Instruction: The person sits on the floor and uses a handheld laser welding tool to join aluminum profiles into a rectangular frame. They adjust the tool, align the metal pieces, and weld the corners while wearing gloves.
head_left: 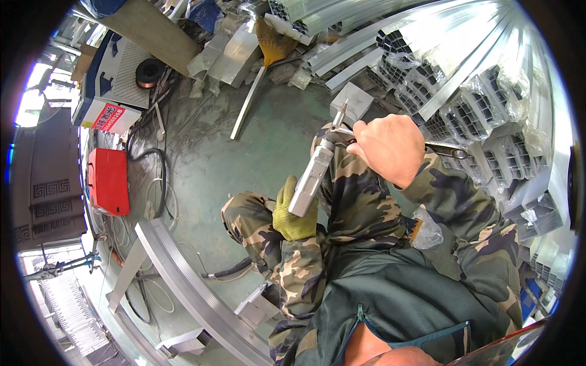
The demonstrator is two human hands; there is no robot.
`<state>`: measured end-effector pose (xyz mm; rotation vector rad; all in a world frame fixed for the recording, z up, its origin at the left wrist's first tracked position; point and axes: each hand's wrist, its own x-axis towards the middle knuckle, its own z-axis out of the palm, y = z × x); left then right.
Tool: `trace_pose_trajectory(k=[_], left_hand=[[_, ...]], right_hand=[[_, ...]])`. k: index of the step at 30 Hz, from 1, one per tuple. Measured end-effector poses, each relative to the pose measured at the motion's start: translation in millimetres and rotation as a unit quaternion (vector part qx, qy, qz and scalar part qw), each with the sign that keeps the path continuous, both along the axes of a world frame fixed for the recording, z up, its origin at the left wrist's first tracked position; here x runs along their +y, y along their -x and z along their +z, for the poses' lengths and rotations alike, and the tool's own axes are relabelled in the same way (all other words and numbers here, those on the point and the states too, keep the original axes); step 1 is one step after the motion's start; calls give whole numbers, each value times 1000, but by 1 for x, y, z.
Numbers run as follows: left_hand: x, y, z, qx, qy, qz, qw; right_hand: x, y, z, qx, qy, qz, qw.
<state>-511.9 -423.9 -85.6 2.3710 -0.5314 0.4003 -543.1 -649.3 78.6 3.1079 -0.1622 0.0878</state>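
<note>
Closest to the camera is the person's own dark green jacket (pixel 390 293), zipped low at the chest, with camouflage sleeves and trousers below it as they crouch over the concrete floor (pixel 207 158).

Largest around them is the stack of pale aluminium profiles (pixel 482 91), hollow-celled at the ends and partly wrapped in clear film, filling the right side. A long curved aluminium rail (pixel 183 274) lies on the floor to the left, and beyond it sits a red box-shaped machine (pixel 108 181) with dark cables trailing away. A broom (pixel 268 49) lies farther off among the scraps.

Between the hands is the silver torch-like tool (pixel 312 174), a slim grey metal body with a narrow nozzle at its top. Its long axis runs steeply, from the lower end near the knee up and slightly right toward the nozzle. The left hand (pixel 294 213), in a yellow-green glove, has its fingers wrapped round the lower end of the body. The right hand (pixel 390 149), bare, is above and to the right, fingers pressed together in a fist round the handle of a wrench (pixel 448 148), whose working end meets the tool just below the nozzle. The right hand is therefore the one nearer the nozzle end.
</note>
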Motion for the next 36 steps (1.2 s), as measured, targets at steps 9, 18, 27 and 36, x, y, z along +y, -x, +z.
trace_pose_trajectory(k=[9, 18, 27, 36], left_hand=[[5, -2, 4, -4, -11, 16, 1000], [3, -5, 1, 3, -37, 7, 999], [-4, -1, 1, 48, -8, -29, 998], [6, 5, -3, 95, 55, -81, 991]], right_hand=[[5, -8, -9, -13, 39, 11, 999], [8, -1, -27, -20, 18, -9, 1000], [2, 28, -49, -7, -80, -50, 996], [-9, 47, -52, -4, -232, -47, 972]])
